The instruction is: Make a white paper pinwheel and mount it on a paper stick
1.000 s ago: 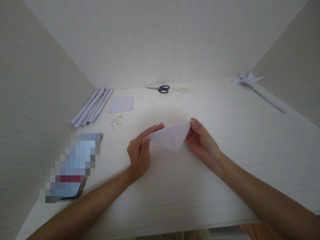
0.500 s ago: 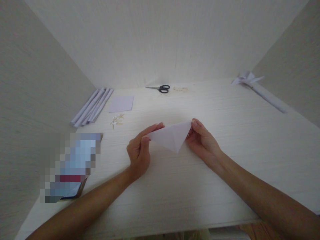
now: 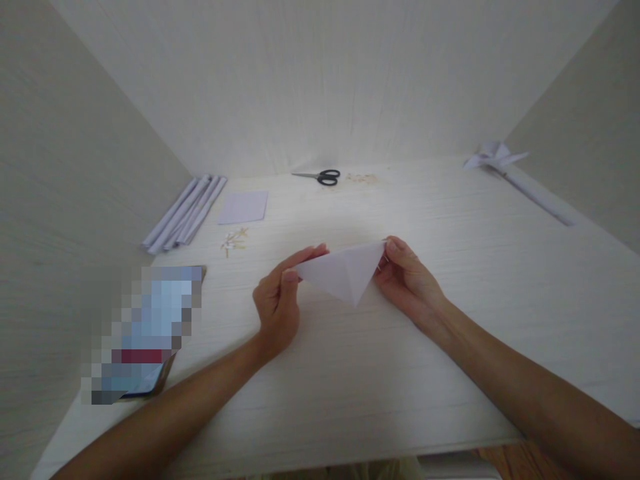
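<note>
Your left hand (image 3: 280,300) pinches the left corner of a white, thin, folded paper triangle (image 3: 345,270) between thumb and fingers. Your right hand (image 3: 413,280) pinches its right corner, thumb against fingertips. You hold the triangle between your two hands, in the middle of the scene above a white, faintly grained tabletop (image 3: 340,400); its long edge is on the far side, its lowest point turned toward you, and a crease runs down to that point.

Beyond your left hand, to the far left, you have a small loose pile of pale yellow and white slender pieces (image 3: 234,241). Just past it lies a flat, pale lilac-white paper square (image 3: 243,207), and left of that a bundle of white rolled-paper tubes (image 3: 185,213). Nearer, at your left forearm, lies a brown-edged rectangular device (image 3: 160,327) with its screen pixelated.

At the far middle, black-handled metal scissors (image 3: 327,177) point their blades left, with small beige scraps (image 3: 363,179) just to their right. At the far right, a white folded-paper pinwheel (image 3: 493,158) sits at the far end of a white paper stick (image 3: 540,197).
</note>
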`<state>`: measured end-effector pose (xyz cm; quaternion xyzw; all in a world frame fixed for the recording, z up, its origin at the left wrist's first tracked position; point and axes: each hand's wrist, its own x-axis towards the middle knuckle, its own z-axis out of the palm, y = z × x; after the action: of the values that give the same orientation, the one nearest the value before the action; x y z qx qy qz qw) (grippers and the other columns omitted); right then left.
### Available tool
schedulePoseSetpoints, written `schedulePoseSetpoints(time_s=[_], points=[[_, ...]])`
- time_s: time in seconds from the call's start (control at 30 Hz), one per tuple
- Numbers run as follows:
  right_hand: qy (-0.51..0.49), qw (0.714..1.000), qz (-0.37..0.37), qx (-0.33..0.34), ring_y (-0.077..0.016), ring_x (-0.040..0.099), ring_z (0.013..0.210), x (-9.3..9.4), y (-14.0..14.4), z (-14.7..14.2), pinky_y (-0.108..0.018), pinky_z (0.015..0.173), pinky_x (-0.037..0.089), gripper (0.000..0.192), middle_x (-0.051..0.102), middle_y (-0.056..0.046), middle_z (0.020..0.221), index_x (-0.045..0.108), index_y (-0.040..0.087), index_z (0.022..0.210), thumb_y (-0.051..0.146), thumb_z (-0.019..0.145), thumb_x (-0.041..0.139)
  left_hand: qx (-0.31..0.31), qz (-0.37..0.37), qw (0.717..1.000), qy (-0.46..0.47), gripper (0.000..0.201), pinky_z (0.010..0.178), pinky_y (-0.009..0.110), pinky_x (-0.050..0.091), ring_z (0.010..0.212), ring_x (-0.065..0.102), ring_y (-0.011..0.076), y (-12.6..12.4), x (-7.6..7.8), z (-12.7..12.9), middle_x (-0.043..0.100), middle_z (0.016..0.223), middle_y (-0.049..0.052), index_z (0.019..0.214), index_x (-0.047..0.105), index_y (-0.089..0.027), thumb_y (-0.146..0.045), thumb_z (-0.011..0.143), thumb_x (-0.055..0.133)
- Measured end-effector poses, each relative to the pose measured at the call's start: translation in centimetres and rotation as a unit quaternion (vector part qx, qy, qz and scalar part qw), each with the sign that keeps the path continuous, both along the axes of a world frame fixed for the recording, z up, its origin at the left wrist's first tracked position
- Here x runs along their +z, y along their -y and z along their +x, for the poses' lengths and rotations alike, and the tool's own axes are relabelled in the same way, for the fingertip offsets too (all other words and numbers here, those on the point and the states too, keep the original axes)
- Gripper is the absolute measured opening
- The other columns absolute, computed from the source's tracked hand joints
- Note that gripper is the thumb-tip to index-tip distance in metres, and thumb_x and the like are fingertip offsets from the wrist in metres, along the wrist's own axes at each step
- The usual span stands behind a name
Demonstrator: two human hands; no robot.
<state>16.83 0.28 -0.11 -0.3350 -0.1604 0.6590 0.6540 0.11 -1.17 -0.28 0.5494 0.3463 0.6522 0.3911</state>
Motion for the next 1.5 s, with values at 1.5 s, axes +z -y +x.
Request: schedulePoseSetpoints(time_s=[1.5], points=[[0.032,0.998,0.037,0.031,-0.0055,0.046,0.056,-0.09,-0.06,0.30,-0.018,0.055,0.041,0.014,0.051,0.006,0.055,0.059,0.020,0.056,0.022,0.056,0.073,-0.023,-0.051,0.996,0.070,0.028,0.072,0.030,0.051,0.085,0.062,0.0171,-0.65,0.12,-0.02,0.067,0.092,0.008,0.084,0.064,-0.016,-0.032,0.082,0.042]])
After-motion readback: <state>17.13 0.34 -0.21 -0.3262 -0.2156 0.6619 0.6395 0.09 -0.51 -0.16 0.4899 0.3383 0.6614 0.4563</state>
